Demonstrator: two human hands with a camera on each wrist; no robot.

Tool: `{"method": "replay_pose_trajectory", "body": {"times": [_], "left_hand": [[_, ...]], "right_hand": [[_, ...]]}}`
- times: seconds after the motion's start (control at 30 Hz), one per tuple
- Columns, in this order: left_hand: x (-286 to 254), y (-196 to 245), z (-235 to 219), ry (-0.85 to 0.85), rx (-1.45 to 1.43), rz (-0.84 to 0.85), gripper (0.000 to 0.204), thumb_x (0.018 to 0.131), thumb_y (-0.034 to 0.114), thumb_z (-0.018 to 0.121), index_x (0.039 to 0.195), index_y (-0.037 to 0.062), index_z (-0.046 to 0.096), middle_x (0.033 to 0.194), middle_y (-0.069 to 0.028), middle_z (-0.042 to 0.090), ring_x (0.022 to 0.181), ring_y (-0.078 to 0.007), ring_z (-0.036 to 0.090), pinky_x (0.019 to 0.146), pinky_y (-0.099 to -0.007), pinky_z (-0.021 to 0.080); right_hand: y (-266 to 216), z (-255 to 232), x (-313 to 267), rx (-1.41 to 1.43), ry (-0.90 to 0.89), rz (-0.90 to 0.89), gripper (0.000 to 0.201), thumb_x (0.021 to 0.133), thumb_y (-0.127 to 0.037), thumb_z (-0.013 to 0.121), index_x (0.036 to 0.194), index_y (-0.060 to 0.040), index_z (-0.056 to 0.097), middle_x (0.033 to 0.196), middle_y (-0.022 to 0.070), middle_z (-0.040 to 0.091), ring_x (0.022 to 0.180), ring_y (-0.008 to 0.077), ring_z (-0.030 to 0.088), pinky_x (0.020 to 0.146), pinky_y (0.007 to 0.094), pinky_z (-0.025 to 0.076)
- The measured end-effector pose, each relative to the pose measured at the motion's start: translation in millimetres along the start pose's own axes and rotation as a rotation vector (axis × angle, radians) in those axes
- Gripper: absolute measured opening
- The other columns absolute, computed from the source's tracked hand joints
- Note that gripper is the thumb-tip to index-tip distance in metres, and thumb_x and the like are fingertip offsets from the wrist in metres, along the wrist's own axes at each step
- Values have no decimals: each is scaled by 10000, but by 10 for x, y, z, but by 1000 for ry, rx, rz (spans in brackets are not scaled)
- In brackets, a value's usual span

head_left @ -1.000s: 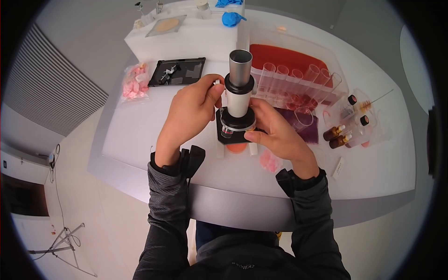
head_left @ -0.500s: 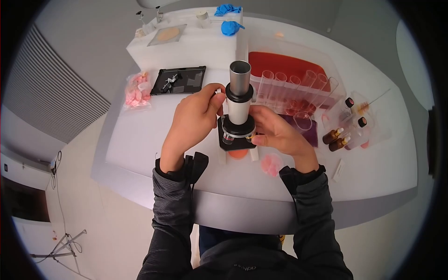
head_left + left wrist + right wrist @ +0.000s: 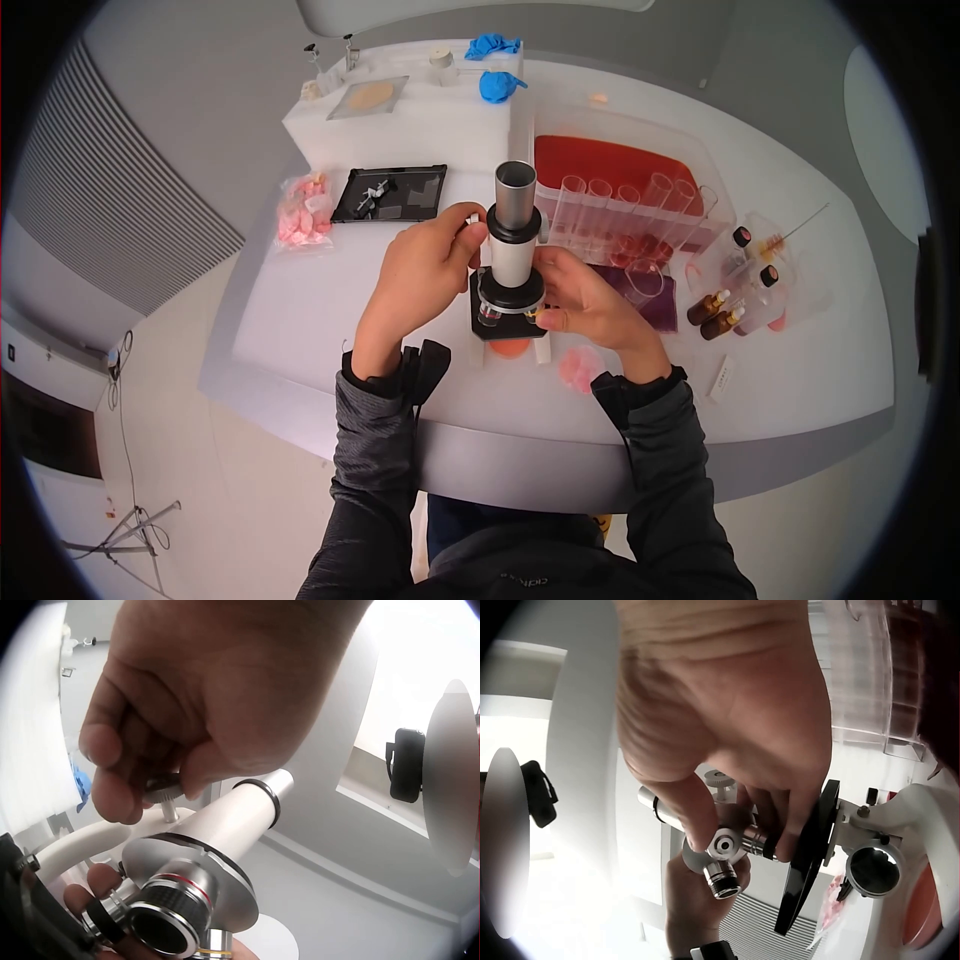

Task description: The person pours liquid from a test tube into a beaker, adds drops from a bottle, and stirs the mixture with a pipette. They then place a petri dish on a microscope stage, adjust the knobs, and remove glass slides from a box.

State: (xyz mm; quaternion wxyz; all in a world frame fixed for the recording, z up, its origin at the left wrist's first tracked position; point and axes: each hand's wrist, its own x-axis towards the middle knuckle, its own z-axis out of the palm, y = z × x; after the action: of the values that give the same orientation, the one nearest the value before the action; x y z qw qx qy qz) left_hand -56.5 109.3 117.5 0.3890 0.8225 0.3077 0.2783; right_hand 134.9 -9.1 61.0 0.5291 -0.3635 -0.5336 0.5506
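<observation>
A white and silver microscope (image 3: pixel 512 255) stands upright on the table, its black stage (image 3: pixel 505 326) below the objectives. My left hand (image 3: pixel 425 268) pinches a focus knob (image 3: pixel 164 787) on the tube's left side between thumb and fingers. On the other side my right hand (image 3: pixel 592 305) is curled round the objective turret (image 3: pixel 724 844), thumb at the front and fingers behind. Beside its fingertips, in the right wrist view, an objective (image 3: pixel 759 844) points toward the stage (image 3: pixel 807 859). A red-ringed objective (image 3: pixel 172 911) shows in the left wrist view.
Right of the microscope stand a rack of clear tubes (image 3: pixel 627 215), a red-filled bin (image 3: pixel 615 165), brown dropper bottles (image 3: pixel 710 304) and a purple sheet (image 3: pixel 655 312). At left lie a black tray (image 3: pixel 410 190) and a pink bag (image 3: pixel 303 212). A pink dish (image 3: pixel 581 369) sits near the front.
The head view has shifted, so the table and microscope sit lower in it. Both hands keep their places on the microscope.
</observation>
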Motion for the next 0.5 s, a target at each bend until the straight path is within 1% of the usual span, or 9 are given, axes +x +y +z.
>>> {"method": "replay_pose_trajectory", "body": {"times": [0.1, 0.3, 0.5], "left_hand": [[0, -8, -11, -9, -6, 7, 276, 986, 261, 534, 1120, 43, 636, 657, -92, 631, 541, -197, 628, 556, -330, 468], [5, -32, -9, -14, -4, 28, 285, 988, 266, 539, 1133, 41, 638, 654, -87, 632, 542, -194, 628, 552, -327, 466], [3, -31, -18, -18, 2, 33, 300, 986, 265, 549, 1170, 45, 638, 658, -82, 634, 537, -186, 624, 547, -321, 465]], "right_hand": [[10, -3, 7, -11, 3, -14, 796, 813, -248, 773, 1412, 15, 320, 1349, 157, 485, 1280, 242, 466, 1063, 387, 357], [-3, 5, 0, -15, 31, 12, 805, 788, -229, 796, 1400, 15, 334, 1336, 138, 489, 1274, 230, 465, 1050, 376, 360], [41, -20, 10, -15, 20, -12, 793, 782, -227, 809, 1386, 2, 350, 1327, 127, 490, 1225, 211, 485, 972, 353, 393]]}}
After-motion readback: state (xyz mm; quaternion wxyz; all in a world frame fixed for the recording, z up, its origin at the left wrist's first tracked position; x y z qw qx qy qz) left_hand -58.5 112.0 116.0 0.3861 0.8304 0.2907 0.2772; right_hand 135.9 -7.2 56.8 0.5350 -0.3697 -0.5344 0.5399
